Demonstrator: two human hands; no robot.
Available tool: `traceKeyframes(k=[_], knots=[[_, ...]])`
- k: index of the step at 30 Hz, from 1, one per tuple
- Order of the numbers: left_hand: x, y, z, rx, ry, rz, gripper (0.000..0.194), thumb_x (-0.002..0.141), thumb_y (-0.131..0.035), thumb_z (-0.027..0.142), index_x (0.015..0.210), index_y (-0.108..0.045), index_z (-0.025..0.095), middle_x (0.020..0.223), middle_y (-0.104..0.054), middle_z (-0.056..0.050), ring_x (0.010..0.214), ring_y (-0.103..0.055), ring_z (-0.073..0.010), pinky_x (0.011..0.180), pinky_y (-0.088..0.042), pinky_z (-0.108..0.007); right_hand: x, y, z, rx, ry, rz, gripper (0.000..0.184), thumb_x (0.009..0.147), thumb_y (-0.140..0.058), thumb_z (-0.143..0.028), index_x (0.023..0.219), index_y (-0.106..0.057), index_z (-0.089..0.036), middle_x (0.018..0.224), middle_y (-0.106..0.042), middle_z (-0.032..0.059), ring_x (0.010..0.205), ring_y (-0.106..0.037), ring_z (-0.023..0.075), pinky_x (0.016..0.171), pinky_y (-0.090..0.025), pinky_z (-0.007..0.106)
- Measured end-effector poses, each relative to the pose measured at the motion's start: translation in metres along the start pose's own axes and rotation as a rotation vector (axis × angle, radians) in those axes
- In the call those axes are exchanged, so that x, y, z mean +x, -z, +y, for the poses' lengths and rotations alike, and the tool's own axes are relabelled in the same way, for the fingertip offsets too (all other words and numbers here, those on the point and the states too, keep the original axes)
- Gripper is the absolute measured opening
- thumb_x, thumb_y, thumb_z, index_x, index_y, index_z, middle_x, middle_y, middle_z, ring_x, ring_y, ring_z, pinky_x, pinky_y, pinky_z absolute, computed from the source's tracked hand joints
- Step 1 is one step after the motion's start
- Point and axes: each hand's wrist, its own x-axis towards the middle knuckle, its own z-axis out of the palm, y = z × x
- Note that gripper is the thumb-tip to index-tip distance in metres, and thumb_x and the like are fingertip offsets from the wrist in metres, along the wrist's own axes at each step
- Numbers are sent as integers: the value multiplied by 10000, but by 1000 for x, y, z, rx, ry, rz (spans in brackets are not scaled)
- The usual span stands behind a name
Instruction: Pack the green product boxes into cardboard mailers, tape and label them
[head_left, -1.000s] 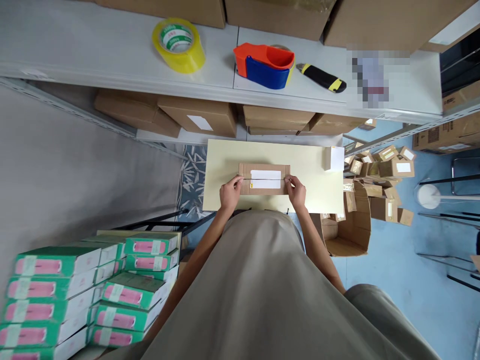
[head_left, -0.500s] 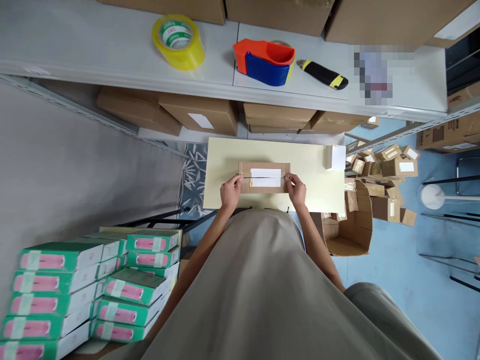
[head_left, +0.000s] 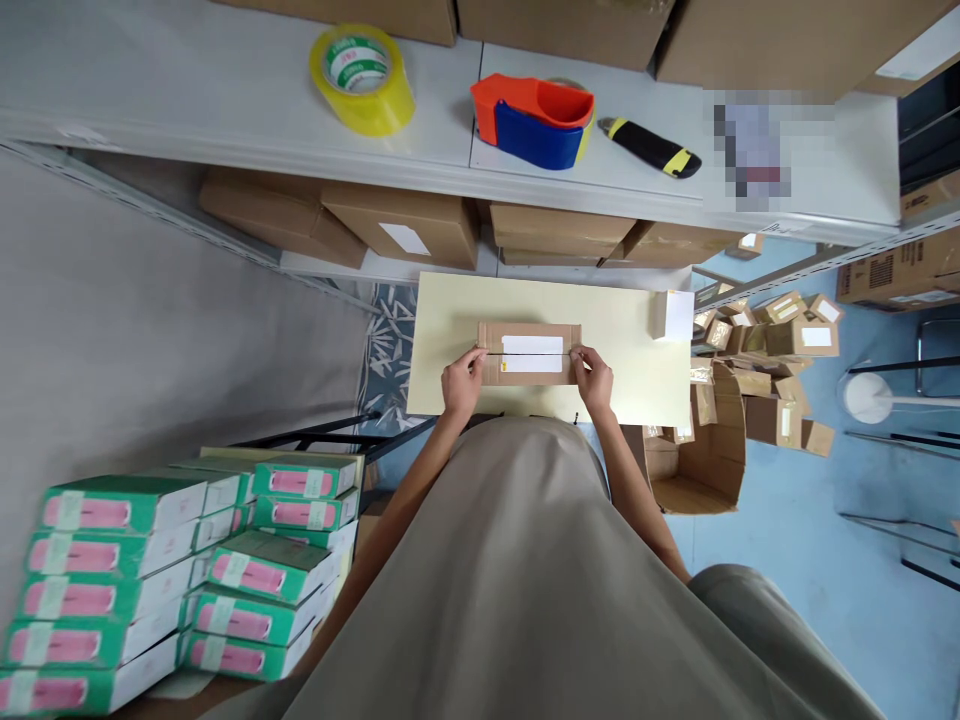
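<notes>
A flat brown cardboard box (head_left: 531, 377) lies on the pale yellow tabletop (head_left: 637, 385) in front of me. A white label (head_left: 532, 344) on its top is split along a dark seam running lengthwise between the two flaps. My left hand (head_left: 463, 382) pinches the box's left end at the seam, fingers closed. At the opposite end, my right hand (head_left: 592, 378) is closed in the same kind of pinch. The fingertips partly hide the box's edges. A small white box (head_left: 675, 315) stands at the table's right side.
Above the table, a grey shelf (head_left: 431, 110) carries a yellow tape roll (head_left: 362, 80), a red and blue tape dispenser (head_left: 532, 120) and a utility knife (head_left: 651, 147). Stacked green boxes (head_left: 82, 555) stand at lower left. An open carton (head_left: 701, 450) and several parcels (head_left: 772, 420) sit at right.
The view has shifted very slightly. Both hands keep their pinch at the box ends, and the box stays in place.
</notes>
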Motion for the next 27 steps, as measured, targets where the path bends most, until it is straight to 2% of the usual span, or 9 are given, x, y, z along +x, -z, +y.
traceKeyframes(k=[22,27], knots=[[0,2,6,-23,22,-10,313,1131,-600,274,1268,-877,228,1353,-862,-83,1207,-823,-282,1069,-587,-325,0,-3,2,-20,28,27,453,1102,-479,-611,1188,-756,-263,1192,-869,129,1098,-830,313,902,-672,401],[-1,2,6,-6,27,-12,317,1132,-595,283,1275,-876,245,1318,-874,-80,1192,-825,-286,1059,-586,-329,0,-3,3,-8,20,28,444,1091,-495,-612,1187,-761,-270,1194,-872,125,1092,-834,319,912,-682,428]])
